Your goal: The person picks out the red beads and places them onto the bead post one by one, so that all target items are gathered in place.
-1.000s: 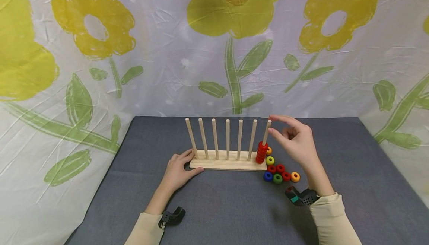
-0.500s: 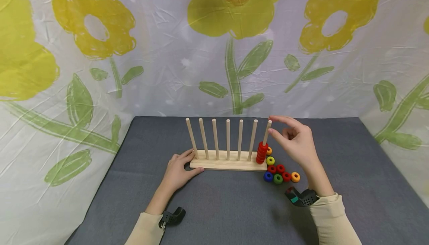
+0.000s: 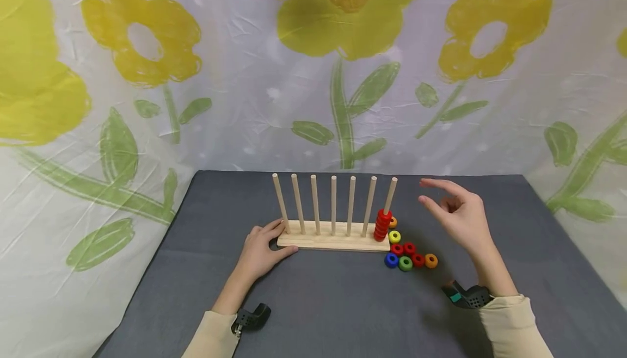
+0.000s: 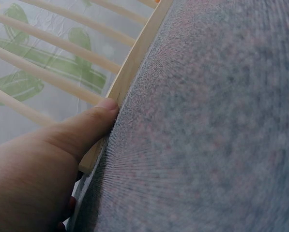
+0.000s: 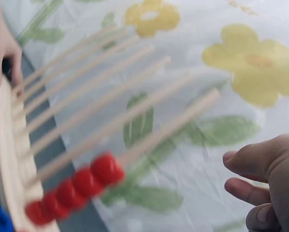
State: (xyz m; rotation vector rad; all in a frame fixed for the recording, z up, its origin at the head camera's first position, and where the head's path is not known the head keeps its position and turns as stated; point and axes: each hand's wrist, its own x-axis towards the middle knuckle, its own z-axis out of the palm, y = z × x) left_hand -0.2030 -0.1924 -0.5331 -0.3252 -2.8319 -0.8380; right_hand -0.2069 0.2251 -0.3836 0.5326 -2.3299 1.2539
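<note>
A wooden peg stand [image 3: 333, 243] has a row of several upright pegs on a flat base. Its left end is held by my left hand [image 3: 258, 250], thumb along the front edge and fingers behind, as the left wrist view also shows with the thumb on the base edge [image 4: 129, 65]. Red beads [image 3: 382, 225] are stacked on the rightmost peg [image 3: 391, 195]; the other pegs are bare. To the right of that peg hovers my right hand [image 3: 462, 214], thumb and index finger apart with nothing between them.
Loose beads lie by the stand's right end: blue [image 3: 391, 260], green [image 3: 405, 263], yellow [image 3: 394, 236], several red [image 3: 409, 248] and orange [image 3: 431, 260]. A dark cloth covers the table [image 3: 318, 303]. Behind it hangs a flowered sheet [image 3: 235, 102].
My right hand has moved right, away from the top of the rightmost peg. The left hand stays on the stand, and the beads have not moved.
</note>
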